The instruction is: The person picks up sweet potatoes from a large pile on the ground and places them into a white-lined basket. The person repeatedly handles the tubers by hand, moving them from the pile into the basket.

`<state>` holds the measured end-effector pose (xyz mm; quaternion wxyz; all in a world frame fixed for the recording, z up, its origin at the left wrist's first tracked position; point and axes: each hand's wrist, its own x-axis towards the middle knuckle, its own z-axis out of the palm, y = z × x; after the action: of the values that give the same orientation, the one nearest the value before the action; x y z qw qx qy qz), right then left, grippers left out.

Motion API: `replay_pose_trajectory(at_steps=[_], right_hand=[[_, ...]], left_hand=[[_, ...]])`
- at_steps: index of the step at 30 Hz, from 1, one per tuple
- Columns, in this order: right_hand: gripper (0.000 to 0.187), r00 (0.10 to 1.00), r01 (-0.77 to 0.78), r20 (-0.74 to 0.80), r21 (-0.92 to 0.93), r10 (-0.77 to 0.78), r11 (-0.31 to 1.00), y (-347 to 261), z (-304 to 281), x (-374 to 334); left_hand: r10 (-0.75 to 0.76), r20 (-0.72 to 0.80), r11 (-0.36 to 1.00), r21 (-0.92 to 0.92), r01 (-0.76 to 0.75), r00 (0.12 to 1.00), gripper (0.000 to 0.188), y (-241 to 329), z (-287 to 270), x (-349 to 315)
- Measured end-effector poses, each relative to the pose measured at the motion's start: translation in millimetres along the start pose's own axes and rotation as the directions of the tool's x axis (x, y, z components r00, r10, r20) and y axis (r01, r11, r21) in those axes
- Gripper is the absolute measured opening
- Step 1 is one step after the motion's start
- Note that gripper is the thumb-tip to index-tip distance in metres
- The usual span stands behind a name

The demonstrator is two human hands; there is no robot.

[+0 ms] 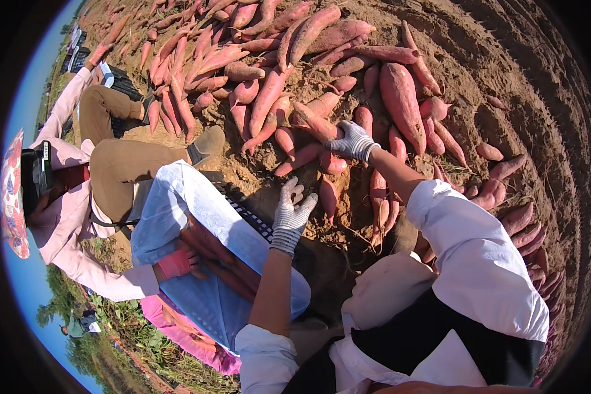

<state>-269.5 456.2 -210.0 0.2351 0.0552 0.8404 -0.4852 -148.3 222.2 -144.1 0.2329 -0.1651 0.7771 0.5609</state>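
Reddish-pink skin dusted with soil covers the sweet potato (315, 121), which lies just past twelve o'clock of the view's centre, at the near edge of a heap (262, 72) of similar roots. It looks firm and stiff, probably with fair weight for its length; the dry, earthy skin should give some grip, yet would likely scuff if scraped, and the tapered tip could snap, so the thicker middle seems the best place to take hold. Gloved in pale knit, the right hand (353, 142) closes round its end at about four o'clock. Toward half past six from the root, the left hand (293, 211) holds nothing, its fingers spread wide. At eight o'clock from that hand, a pale blue-white liner (184, 186) holds more roots, and a co-worker's hand (177, 262) in a reddish-pink glove rests among them. One bulky root (402, 105) lies between two and three o'clock of the gripped one, on brown soil (505, 85). No writing shows on the roots or liner; a small pale label (46, 151) on the co-worker's dark headgear (35, 172), toward ten o'clock, is too small to read.
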Motion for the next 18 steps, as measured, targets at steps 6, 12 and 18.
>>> replay_pose_trajectory(at_steps=[6, 12, 18], right_hand=[[0.043, 0.977, -0.023, 0.211, 0.21, -0.022, 0.978, -10, -17, -54], [0.043, 0.925, 0.337, -0.022, -0.411, -0.379, 0.847, -37, 1, 55], [0.056, 0.959, 0.212, 0.095, -0.866, -0.267, 0.454, -25, 18, 110]], left_hand=[[-0.399, 0.161, 0.671, -0.62, 0.407, 0.903, 0.051, 14, 63, 16], [-0.286, 0.242, 0.877, -0.323, 0.355, 0.927, 0.064, -3, 23, -37], [-0.17, -0.02, 0.981, -0.1, 0.167, 0.985, 0.068, 105, -110, -96]])
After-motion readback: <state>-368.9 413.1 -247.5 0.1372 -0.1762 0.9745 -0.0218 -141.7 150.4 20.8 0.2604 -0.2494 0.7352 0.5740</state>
